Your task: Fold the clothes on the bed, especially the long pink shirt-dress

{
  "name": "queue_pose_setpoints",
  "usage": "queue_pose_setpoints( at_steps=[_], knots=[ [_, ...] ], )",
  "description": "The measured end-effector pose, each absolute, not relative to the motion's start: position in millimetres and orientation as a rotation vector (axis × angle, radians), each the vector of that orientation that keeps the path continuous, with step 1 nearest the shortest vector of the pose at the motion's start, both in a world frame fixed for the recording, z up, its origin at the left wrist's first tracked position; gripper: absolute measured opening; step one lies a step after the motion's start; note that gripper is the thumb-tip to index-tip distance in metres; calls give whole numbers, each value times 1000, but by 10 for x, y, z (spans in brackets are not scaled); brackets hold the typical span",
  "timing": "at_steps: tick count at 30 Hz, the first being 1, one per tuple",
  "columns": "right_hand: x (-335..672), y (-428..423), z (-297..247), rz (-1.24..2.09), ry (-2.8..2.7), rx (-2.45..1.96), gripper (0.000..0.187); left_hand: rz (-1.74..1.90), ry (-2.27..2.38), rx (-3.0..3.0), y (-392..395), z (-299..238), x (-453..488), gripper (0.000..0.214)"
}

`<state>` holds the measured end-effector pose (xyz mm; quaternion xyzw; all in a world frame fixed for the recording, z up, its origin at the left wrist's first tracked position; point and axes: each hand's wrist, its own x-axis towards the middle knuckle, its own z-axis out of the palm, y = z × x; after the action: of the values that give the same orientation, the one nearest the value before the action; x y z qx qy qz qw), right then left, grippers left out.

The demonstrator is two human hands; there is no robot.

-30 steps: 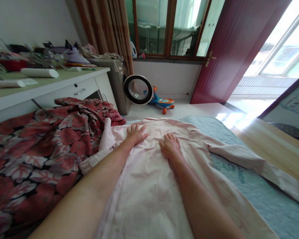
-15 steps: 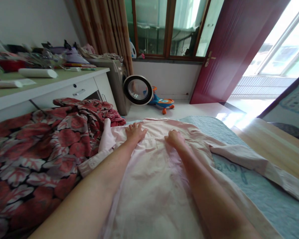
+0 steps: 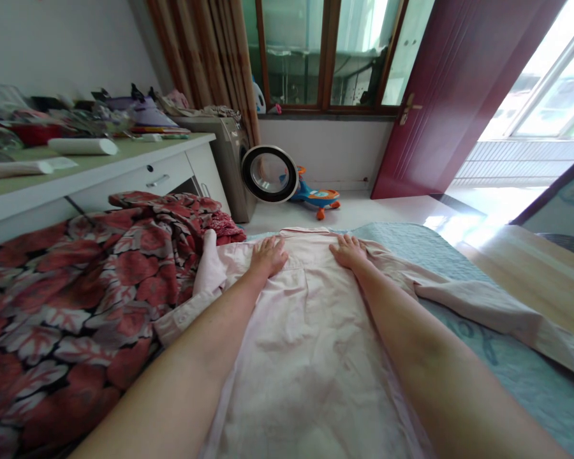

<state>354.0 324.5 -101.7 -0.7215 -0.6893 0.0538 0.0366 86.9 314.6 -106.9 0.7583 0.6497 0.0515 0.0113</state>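
A pale pink shirt [image 3: 310, 331] lies spread out, back side up, with its collar at the far end. My left hand [image 3: 268, 256] rests flat on its left shoulder area, fingers apart. On the right shoulder area lies my right hand [image 3: 349, 252], also flat with fingers spread. The right sleeve stretches out to the right over a light blue quilted cover [image 3: 397, 239]. The left sleeve is bent, and its buttoned cuff shows beside my left forearm.
A red floral cloth [image 3: 100, 299] is heaped at the left. Beyond it stand a cluttered white cabinet [image 3: 138, 172] and a washing machine [image 3: 232, 162] with its round door open. A blue and orange ride-on toy [image 3: 316, 194] sits on the floor near a dark red door [image 3: 421, 95].
My right hand has gone from curled fingers to lying flat, and has moved slightly right and away from me. The shirt's right side is folded further in. My left hand stays on the shirt.
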Motion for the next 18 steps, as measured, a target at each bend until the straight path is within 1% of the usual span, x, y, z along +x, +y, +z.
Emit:
queue_pose_setpoints(
  at_steps=[5,7,9,12,14,18],
  knots=[
    [3519,3088,-909,199,-2076,-2302,68,190,2052,2368,3106,-1034,883,55],
    [3359,2887,-864,168,-2115,-2227,65,284,2065,2449,3069,-997,897,49],
    [3184,2647,-848,136,-2244,-2045,61,352,2033,2565,3007,-949,915,41],
    [3041,2349,-877,126,-2395,-1842,53,267,1916,2646,2864,-899,917,35],
    [3065,2256,-902,112,-2427,-1808,52,191,1873,2633,2742,-892,868,33],
    [3204,2246,-867,90,-2273,-2004,54,73,1914,2546,2480,-849,615,37]
  ],
)
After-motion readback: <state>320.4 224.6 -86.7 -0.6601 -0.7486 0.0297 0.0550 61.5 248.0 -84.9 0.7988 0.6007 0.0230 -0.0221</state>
